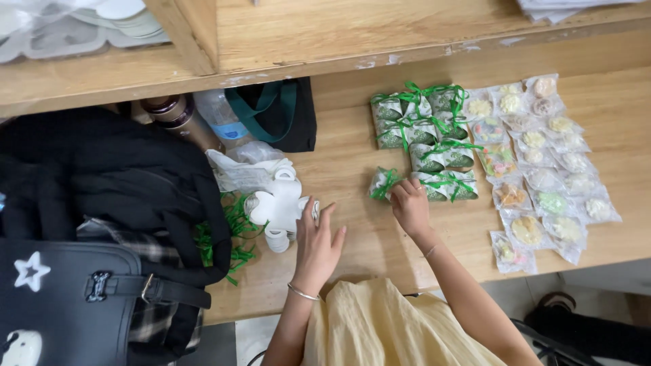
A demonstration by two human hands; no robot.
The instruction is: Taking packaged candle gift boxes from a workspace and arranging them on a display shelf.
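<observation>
Mid-desk, right hand (409, 203) pinches a green-ribboned packet (384, 183), setting it beside the packet cluster (427, 135). Left hand (316, 247), fingers spread and empty, touches white flower-shaped stack (278, 203). Next likely needs aligning the packet with the row.

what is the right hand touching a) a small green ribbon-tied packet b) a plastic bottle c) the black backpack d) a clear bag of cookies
a: the right hand rests its fingers on a small green ribbon-tied packet lying apart from the cluster of similar packets on the wooden table, while the clear cookie bags lie further right, untouched.
</observation>
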